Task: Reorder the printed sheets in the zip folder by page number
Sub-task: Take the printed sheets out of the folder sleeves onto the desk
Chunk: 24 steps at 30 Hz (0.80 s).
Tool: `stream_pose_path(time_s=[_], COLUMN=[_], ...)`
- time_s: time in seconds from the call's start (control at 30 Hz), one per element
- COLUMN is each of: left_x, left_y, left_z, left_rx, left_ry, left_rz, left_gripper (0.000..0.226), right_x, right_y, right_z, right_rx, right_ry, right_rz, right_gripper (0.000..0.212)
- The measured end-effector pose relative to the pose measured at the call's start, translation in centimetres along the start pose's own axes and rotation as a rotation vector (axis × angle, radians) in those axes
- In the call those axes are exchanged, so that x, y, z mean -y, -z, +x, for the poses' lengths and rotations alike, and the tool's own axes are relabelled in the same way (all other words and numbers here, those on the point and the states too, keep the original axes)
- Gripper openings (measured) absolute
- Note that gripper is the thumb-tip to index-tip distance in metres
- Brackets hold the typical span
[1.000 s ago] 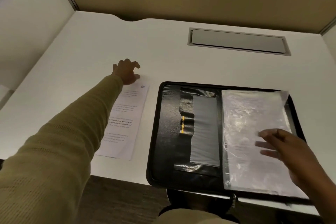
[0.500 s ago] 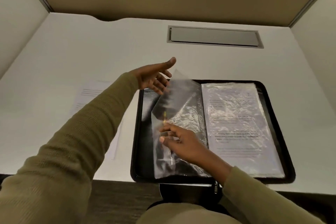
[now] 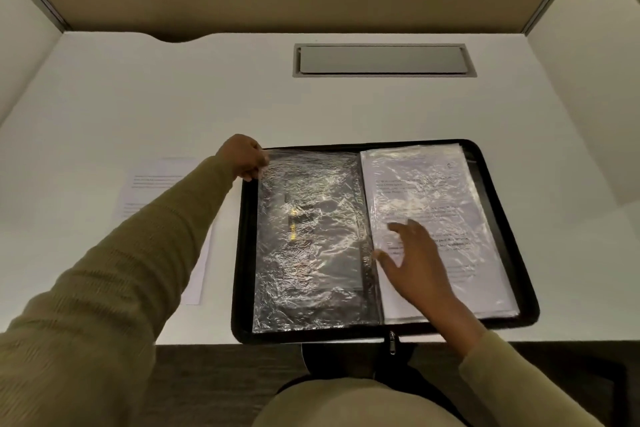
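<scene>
A black zip folder (image 3: 498, 180) lies open flat at the desk's near edge. An empty clear sleeve (image 3: 311, 239) lies turned over on its left half. My left hand (image 3: 244, 158) pinches that sleeve's top left corner. On the right half a printed sheet (image 3: 436, 198) sits inside a crinkled clear sleeve, with more sleeves stacked under it. My right hand (image 3: 412, 260) rests with spread fingers on the lower left of that sheet, near the spine. One loose printed sheet (image 3: 156, 184) lies on the desk left of the folder, partly under my left sleeve.
The white desk (image 3: 207, 97) has a grey cable hatch (image 3: 381, 59) at the back centre. Partition walls close in the back and both sides. The folder's zip pull (image 3: 392, 343) hangs over the front edge above my lap.
My left hand left the loose sheet and came to the folder. The clear sleeve was flipped from right to left and now lies flat. My right hand moved back onto the right page.
</scene>
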<state>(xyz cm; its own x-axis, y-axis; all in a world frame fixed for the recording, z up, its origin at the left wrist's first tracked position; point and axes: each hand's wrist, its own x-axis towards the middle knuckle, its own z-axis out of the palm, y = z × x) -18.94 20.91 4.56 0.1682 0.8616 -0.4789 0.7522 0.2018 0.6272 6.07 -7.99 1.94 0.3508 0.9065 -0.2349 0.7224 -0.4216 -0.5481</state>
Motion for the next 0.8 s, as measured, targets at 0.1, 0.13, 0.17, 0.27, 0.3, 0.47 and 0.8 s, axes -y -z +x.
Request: stream_pose_path(time_s=[0.1, 0.13, 0.17, 0.27, 0.3, 0.47, 0.8], left_x=[-0.6, -1.0, -1.5, -3.4, -4.3, -9.0, -12.2], left_y=[-1.1, -1.6, -2.1, -4.1, -5.0, -11.2, -20.4], left_z=[0.0, -0.1, 0.0, 0.2, 0.3, -2.0, -5.4], left_rx=[-0.117, -0.185, -0.25, -0.302, -0.27, -0.052, 0.069], left_ry=[-0.011, -0.035, -0.065, -0.143, -0.17, -0.393, -0.417], left_rz=[0.105, 0.147, 0.178, 0.225, 0.24, 0.344, 0.369], left_gripper=[0.017, 0.018, 0.02, 0.024, 0.023, 0.02, 0.04], right_x=[-3.2, -4.0, -4.8, -6.5, -6.9, -8.1, -11.2], right_y=[1.6, 2.2, 2.7, 3.9, 4.2, 5.5, 8.5], right_z=[0.1, 0.1, 0.2, 0.7, 0.9, 1.6, 3.3], right_rx=[-0.064, -0.076, -0.081, -0.038, -0.023, 0.012, -0.235], right_ry=[-0.166, -0.206, -0.236, -0.305, -0.313, -0.283, -0.181], right_rz=[-0.151, -0.176, -0.196, -0.198, -0.184, -0.166, 0.173], right_gripper=[0.071, 0.075, 0.078, 0.083, 0.083, 0.079, 0.04])
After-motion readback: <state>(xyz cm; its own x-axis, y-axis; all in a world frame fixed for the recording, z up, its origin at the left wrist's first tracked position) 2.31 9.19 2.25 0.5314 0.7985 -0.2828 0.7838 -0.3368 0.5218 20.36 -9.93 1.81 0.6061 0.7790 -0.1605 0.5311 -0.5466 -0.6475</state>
